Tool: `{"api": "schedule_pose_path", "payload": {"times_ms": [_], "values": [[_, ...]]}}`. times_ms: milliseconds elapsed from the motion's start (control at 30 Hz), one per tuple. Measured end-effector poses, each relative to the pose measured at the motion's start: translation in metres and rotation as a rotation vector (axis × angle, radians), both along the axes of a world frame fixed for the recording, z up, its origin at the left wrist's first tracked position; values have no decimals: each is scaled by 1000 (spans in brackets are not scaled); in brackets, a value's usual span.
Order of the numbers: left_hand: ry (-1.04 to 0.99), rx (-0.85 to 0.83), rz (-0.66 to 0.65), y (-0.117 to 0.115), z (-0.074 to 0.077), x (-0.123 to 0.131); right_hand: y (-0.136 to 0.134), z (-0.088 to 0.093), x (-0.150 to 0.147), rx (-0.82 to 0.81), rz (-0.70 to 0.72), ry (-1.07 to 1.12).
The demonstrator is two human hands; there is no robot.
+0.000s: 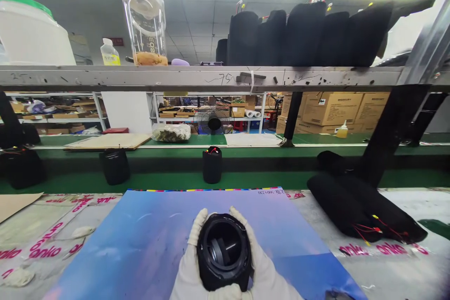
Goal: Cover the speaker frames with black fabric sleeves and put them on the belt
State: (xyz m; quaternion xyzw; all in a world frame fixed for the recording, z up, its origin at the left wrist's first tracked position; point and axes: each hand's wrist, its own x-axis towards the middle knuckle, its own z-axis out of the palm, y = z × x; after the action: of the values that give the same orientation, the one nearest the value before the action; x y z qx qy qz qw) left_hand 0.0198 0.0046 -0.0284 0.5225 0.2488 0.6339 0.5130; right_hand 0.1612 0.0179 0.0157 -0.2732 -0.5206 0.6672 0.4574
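Note:
In white cloth gloves, my left hand (191, 262) and my right hand (262, 262) grip the sides of a black round plastic housing (223, 253) held upright in front of me. Its open end faces up, showing a dark inner ring and internal parts. The hands and housing sit above a blue printed sheet (147, 243) lying on the bench. Both gloved fingertips curl up around the housing's rim area, and its underside is hidden by my hands.
Two black fabric-covered cylinders (362, 206) with red and yellow wires lie on the bench at right. Black cylinders (212, 165) stand on a green conveyor belt (190, 180) ahead. A metal shelf (197, 77) above carries more black cylinders and a plastic bottle.

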Motion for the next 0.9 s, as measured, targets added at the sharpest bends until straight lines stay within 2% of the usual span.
{"api": "schedule_pose_path", "payload": {"times_ms": [133,267,367,467,567,633,733,900], "values": [[-84,7,-16,-5,3,7,-10,7,5,-109,6,58],[-81,-8,-50,-6,-1,7,-9,10,-3,-85,85,152],[96,64,4,-1,1,-2,-7,11,-2,-15,163,28],[326,114,80,7,9,-17,-7,15,8,41,143,-98],[469,112,0,12,22,-30,-5,19,16,84,63,-150],[525,187,-28,11,29,-35,-2,22,17,106,35,-178],[601,301,44,7,35,-35,0,27,17,122,52,-197],[687,260,229,4,28,-28,-3,41,29,216,191,-297]]}}
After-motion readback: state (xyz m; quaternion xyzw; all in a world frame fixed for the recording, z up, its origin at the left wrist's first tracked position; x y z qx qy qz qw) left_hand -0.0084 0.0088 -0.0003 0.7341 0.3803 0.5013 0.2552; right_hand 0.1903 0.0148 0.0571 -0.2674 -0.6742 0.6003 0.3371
